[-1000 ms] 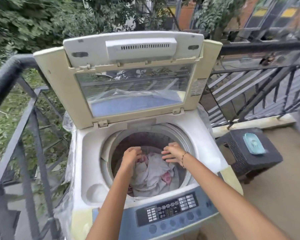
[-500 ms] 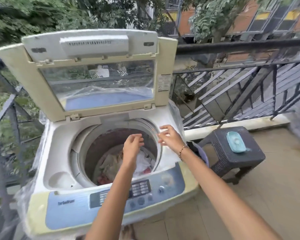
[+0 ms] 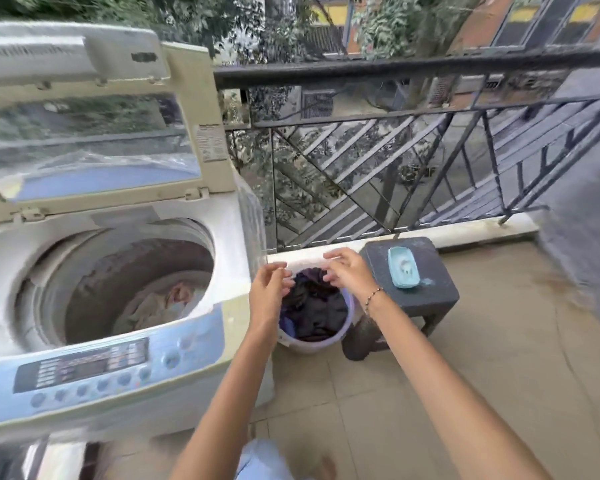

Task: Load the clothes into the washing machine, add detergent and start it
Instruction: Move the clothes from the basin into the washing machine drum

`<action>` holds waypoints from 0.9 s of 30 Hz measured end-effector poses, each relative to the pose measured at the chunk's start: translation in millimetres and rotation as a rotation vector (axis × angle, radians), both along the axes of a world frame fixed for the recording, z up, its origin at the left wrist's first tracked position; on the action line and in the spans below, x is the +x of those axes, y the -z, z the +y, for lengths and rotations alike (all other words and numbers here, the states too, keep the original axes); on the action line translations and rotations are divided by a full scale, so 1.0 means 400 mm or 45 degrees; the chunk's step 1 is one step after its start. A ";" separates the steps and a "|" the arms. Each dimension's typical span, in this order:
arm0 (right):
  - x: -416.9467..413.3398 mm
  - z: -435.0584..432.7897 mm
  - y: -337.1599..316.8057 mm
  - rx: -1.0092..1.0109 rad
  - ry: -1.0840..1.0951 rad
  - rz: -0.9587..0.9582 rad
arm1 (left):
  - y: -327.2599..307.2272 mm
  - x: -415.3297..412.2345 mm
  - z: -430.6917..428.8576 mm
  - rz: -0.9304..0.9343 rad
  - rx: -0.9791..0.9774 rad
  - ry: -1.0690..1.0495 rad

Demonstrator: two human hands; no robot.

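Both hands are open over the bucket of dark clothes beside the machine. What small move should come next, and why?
Probably lower both hands into the bucket and gather the dark clothes. The left hand and right hand hover empty just above them, and the washing machine stands lid-up with room in the drum.

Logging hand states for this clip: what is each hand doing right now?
Left hand: open, empty, above the bucket of dark clothes.
Right hand: open, empty, same.
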State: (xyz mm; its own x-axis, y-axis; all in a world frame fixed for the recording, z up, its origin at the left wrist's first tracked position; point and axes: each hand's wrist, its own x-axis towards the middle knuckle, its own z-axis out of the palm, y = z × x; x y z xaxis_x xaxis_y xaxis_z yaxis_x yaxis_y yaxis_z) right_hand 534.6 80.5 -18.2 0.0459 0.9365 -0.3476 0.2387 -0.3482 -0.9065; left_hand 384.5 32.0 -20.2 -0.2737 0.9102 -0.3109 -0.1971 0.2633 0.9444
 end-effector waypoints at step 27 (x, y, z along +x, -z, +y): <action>0.203 0.320 0.330 -0.492 -0.153 -0.173 | 0.395 0.199 0.339 -0.185 -0.794 -0.054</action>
